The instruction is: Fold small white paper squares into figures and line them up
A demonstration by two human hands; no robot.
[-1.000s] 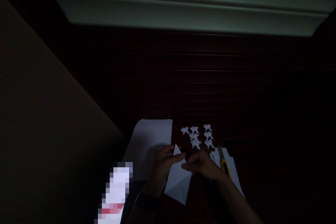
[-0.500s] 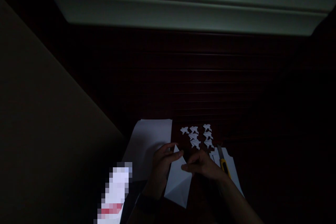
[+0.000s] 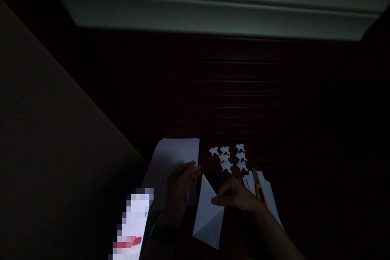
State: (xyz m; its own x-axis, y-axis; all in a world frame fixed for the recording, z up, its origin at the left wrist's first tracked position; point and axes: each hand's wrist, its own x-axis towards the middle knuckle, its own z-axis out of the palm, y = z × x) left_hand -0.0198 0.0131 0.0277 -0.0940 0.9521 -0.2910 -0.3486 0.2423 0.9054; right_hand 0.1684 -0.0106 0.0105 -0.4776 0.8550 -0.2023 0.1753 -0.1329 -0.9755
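My right hand [image 3: 234,196] pinches the right edge of a white folded paper [image 3: 209,215] between thumb and fingers. The paper has a pointed top, and creases cross its lower part. Just left of the paper's tip, my left hand [image 3: 183,178] is off it, fingers extended over a stack of white sheets [image 3: 164,160]. Beyond my hands lie several small folded white paper figures [image 3: 225,158], grouped in rough columns on the dark table.
At the right, a yellow utility knife [image 3: 260,191] lies on white paper pieces [image 3: 272,199]. A bright, pixelated object [image 3: 134,215] stands at the lower left. Behind the table is a dark ridged panel [image 3: 225,81]. The scene is dim.
My left hand has let go of the paper's upper part and moved left. The paper, still in my right hand, has shifted slightly down and toward the right.
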